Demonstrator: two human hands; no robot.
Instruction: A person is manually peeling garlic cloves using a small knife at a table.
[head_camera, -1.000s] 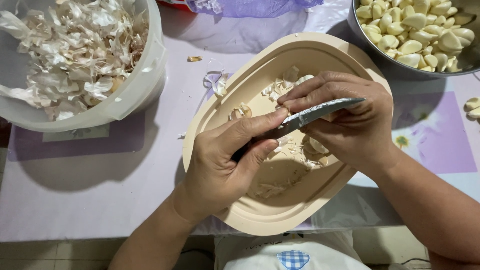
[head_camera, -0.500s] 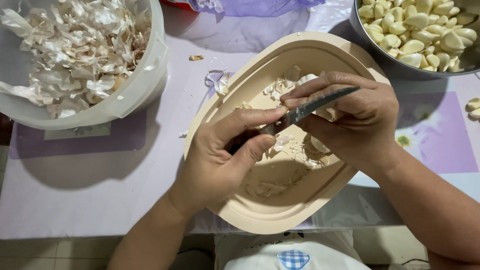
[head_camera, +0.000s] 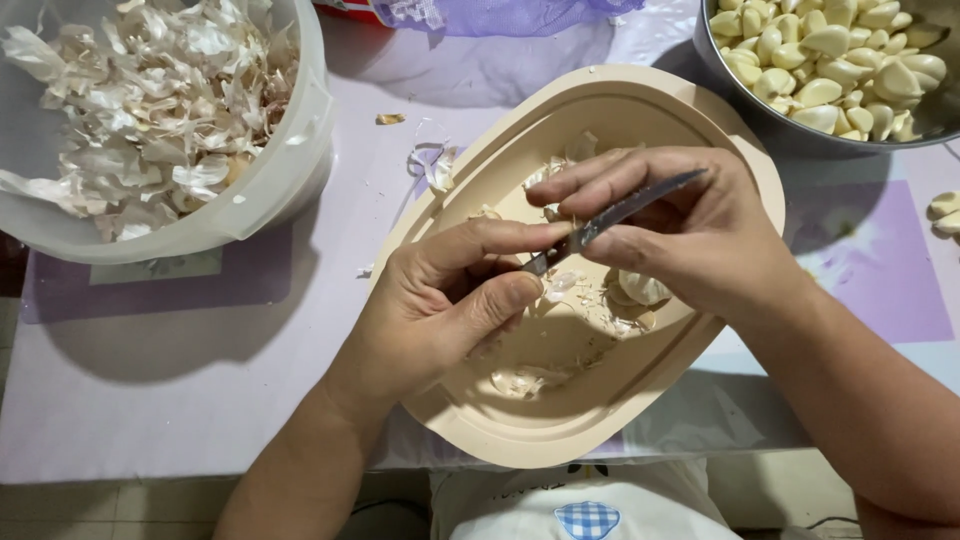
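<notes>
Your left hand (head_camera: 450, 300) pinches a thin grey-bladed knife (head_camera: 615, 215) while your right hand's (head_camera: 690, 235) fingers close around a pale garlic clove (head_camera: 643, 288), both over the beige oval plastic tray (head_camera: 500, 420) that catches papery peel.

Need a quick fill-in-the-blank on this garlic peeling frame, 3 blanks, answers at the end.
1. The left hand holds a small ____ by its handle.
2. The right hand holds a garlic clove over the beige oval ____.
3. The white tub at upper left is full of garlic ____.

Missing words: knife; tray; skins
</notes>
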